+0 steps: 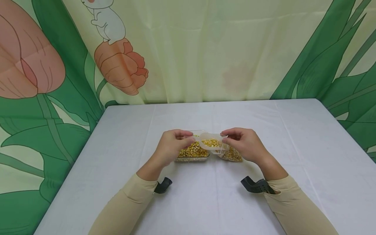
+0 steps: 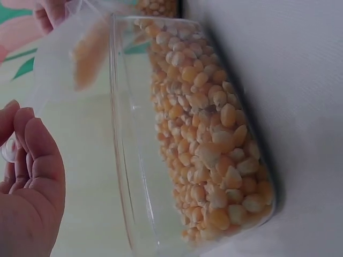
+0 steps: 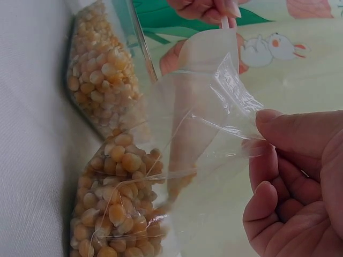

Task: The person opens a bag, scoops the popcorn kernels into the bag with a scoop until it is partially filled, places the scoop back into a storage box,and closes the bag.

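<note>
My left hand [image 1: 171,143] pinches the handle of a translucent white scoop [image 1: 205,147], which bears yellow corn kernels [image 1: 211,142]. In the right wrist view the scoop [image 3: 206,48] reaches in at the mouth of a clear plastic bag [image 3: 118,206], whose lower part is filled with kernels. The bag's upper edge is pinched between thumb and fingers of my right hand [image 3: 300,176]. Beneath and beside my left hand stands a clear rectangular container [image 2: 120,134], holding many kernels [image 2: 214,155]. The scoop partly covers the bag's mouth in the head view.
A white cloth covers the table [image 1: 217,202], and its far edge meets a printed curtain [image 1: 205,49]. Container and bag stand side by side near the middle. Each wrist carries a black camera mount [image 1: 255,185] just above the cloth.
</note>
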The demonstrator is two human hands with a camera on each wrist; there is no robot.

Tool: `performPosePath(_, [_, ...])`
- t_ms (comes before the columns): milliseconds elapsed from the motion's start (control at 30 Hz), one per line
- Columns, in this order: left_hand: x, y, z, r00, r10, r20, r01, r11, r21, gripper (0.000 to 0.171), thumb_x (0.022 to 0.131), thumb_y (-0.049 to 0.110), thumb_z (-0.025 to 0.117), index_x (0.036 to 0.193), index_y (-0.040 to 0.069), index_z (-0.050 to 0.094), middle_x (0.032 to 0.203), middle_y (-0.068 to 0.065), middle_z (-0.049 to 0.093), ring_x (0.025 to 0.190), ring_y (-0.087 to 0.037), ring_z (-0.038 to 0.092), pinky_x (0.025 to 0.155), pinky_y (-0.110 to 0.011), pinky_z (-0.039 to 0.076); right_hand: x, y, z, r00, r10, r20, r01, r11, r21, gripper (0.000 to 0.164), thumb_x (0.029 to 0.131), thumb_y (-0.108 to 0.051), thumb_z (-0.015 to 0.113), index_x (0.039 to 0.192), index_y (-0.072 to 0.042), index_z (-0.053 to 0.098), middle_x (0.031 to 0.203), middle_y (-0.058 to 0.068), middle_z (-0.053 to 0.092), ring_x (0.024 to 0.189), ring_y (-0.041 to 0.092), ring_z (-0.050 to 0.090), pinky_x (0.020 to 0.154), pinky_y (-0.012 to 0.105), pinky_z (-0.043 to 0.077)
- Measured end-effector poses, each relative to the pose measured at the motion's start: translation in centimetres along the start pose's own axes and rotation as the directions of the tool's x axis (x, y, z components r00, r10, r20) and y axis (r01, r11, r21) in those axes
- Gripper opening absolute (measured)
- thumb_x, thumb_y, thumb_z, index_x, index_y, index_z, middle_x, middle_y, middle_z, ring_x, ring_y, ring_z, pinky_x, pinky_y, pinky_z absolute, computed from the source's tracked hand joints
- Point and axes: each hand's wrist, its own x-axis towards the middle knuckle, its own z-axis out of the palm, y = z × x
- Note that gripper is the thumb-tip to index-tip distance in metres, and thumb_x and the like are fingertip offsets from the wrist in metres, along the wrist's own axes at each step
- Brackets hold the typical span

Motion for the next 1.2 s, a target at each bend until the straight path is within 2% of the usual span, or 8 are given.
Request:
performPosePath(267, [-0.4,0.6,0.2,0.999,0.033,-0.001,-0.033,0.999,0.039,0.021,0.088,0.009,0.076,0.106,-0.001,0.073,0.092,-0.007,0.073,0.09,-0.032,0.069,0.079,-0.037,0.057,0.0,0.0,0.0,1.0,0.005,-0.002,-0.005,1.0,-0.002,0.019,0.092,-0.006,0.072,0.11,0.001,0.073,0.107,0.013,0.072,0.087,0.021,0.064,0.071,0.021,0.052])
performPosePath(467, [-0.6,0.9,-0.1,0.999,0.041,-0.025,-0.039,0.997,0.073,0.02,0.088,0.01,0.077,0.105,0.0,0.074,0.091,-0.006,0.074,0.088,-0.033,0.07,0.081,-0.046,0.056,0.0,-0.1,0.0,1.0,0.003,-0.001,-0.003,1.0,-0.001,0.019,0.093,-0.007,0.072,0.11,0.001,0.073,0.107,0.013,0.072,0.087,0.021,0.063,0.071,0.021,0.052])
performPosePath(667, [-0.7,1.2,-0.4,0.998,0.051,-0.035,-0.049,0.996,0.074,0.021,0.087,0.011,0.077,0.104,0.0,0.074,0.09,-0.007,0.074,0.083,-0.023,0.07,0.073,-0.032,0.057,0.0,0.0,0.0,1.0,0.0,-0.003,0.0,1.0,-0.003,0.019,0.092,-0.006,0.072,0.11,0.001,0.074,0.105,0.012,0.072,0.085,0.021,0.062,0.069,0.022,0.051])
performPosePath(833, [-0.8,1.5,-0.7,0.998,0.049,-0.039,-0.045,0.994,0.097,0.021,0.087,0.014,0.077,0.104,0.003,0.075,0.087,-0.005,0.073,0.082,-0.024,0.069,0.074,-0.038,0.055,-0.1,0.0,-0.1,1.0,0.003,-0.004,-0.002,1.0,0.008,0.019,0.092,-0.006,0.072,0.109,0.001,0.073,0.105,0.012,0.072,0.085,0.021,0.063,0.069,0.022,0.051])
performPosePath(1033, [-1.0,1.9,-1.0,0.998,0.054,-0.037,-0.049,0.992,0.114,0.022,0.087,0.016,0.076,0.105,0.004,0.075,0.087,-0.006,0.072,0.075,-0.015,0.065,0.066,-0.03,0.05,-0.1,0.0,-0.1,1.0,0.005,-0.006,-0.005,1.0,0.006,0.019,0.092,-0.005,0.072,0.109,0.002,0.073,0.104,0.012,0.072,0.084,0.021,0.063,0.068,0.022,0.051])
performPosePath(1200, [-1.0,1.9,-1.3,0.998,0.055,-0.037,-0.05,0.991,0.123,0.022,0.088,0.017,0.076,0.106,0.004,0.075,0.088,-0.005,0.073,0.078,-0.019,0.066,0.067,-0.032,0.051,0.0,-0.1,-0.1,1.0,0.002,-0.007,-0.002,1.0,0.004,0.02,0.092,-0.006,0.072,0.11,0.002,0.073,0.105,0.012,0.072,0.085,0.021,0.063,0.069,0.021,0.051])
